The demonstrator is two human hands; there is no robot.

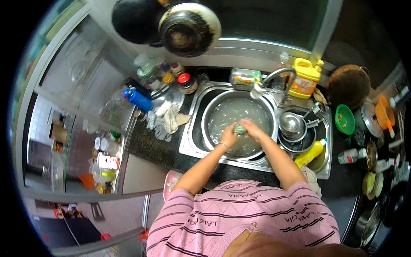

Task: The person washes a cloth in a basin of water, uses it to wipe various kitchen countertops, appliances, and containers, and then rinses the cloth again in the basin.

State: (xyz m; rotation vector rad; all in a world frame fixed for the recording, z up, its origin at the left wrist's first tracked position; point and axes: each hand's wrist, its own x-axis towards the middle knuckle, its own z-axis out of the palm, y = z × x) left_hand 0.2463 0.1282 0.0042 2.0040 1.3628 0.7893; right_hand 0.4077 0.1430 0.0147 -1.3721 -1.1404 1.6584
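A large round steel basin (221,109) of cloudy water sits in the left bowl of a steel double sink (189,138). Over the water, my left hand (229,136) and my right hand (252,129) meet around a small crumpled green cloth (239,128). My left fingers close on its left side; my right hand touches it from the right, its fingertips partly hidden. Above the basin's upper right edge hangs the white spray head of a curved faucet (273,75).
Rags (170,119) lie left of the sink, near a blue bottle (138,99) and a red-lidded jar (187,84). Steel pots (292,127) and a yellow detergent bottle (311,153) fill the right bowl. A yellow jug (303,78) stands behind; a green colander (345,119) is at right.
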